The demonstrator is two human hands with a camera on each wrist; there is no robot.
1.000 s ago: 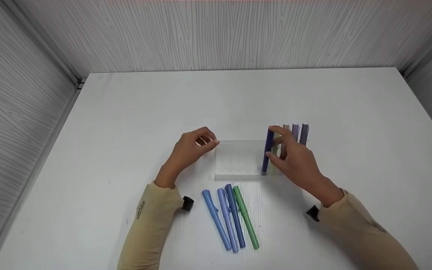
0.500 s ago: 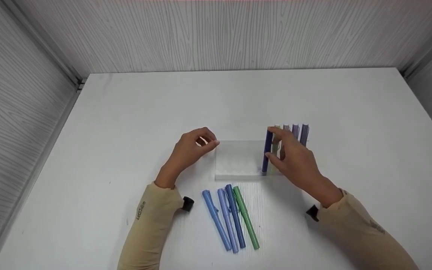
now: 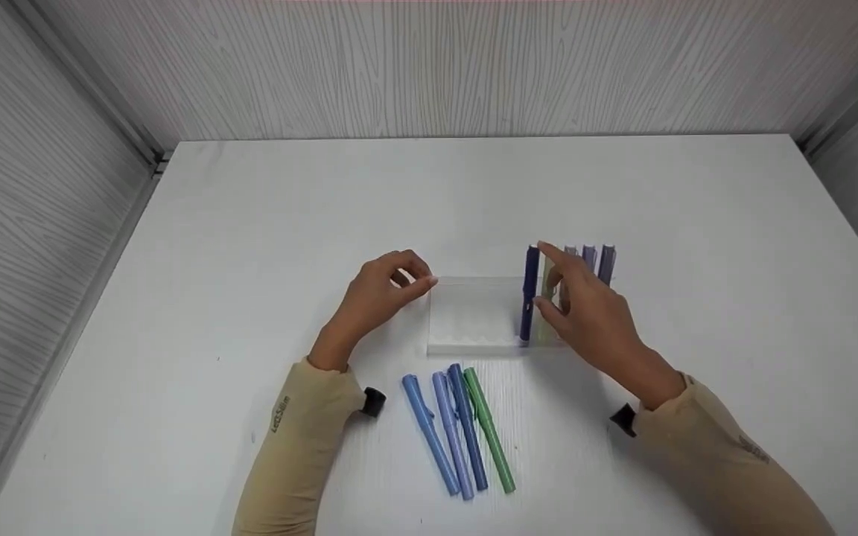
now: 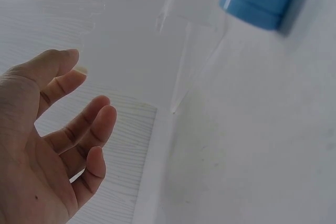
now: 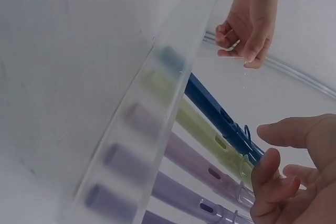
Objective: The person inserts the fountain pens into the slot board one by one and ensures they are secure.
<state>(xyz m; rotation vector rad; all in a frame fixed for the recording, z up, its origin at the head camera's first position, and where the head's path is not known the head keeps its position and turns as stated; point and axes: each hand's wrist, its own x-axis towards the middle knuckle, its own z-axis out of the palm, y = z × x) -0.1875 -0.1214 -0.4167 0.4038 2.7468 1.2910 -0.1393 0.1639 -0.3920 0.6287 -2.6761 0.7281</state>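
Observation:
A clear pen stand (image 3: 474,313) with a white base is in the middle of the head view. My left hand (image 3: 380,294) pinches its upper left corner between thumb and index finger. In the stand a dark blue pen (image 3: 529,290) is upright, its lower end in the base. Just right of that pen is my right hand (image 3: 593,316), its index finger stretched out near the pen's top and its thumb apart from it. Beyond the dark blue pen, a yellow-green pen (image 5: 210,137), a pinkish pen (image 5: 194,163) and purple pens (image 5: 181,198) fill a row, partly hidden by the right hand.
On the white table (image 3: 176,313) in front of the stand lie a light blue pen (image 3: 429,435), a periwinkle pen (image 3: 451,435), a blue pen (image 3: 468,428) and a green pen (image 3: 490,432), side by side. Grey wood-grain panels (image 3: 429,67) border the table.
My right hand has let go of the dark blue pen and drawn slightly right, with the index finger lifted. The pen stays upright in the stand. My left hand keeps its place.

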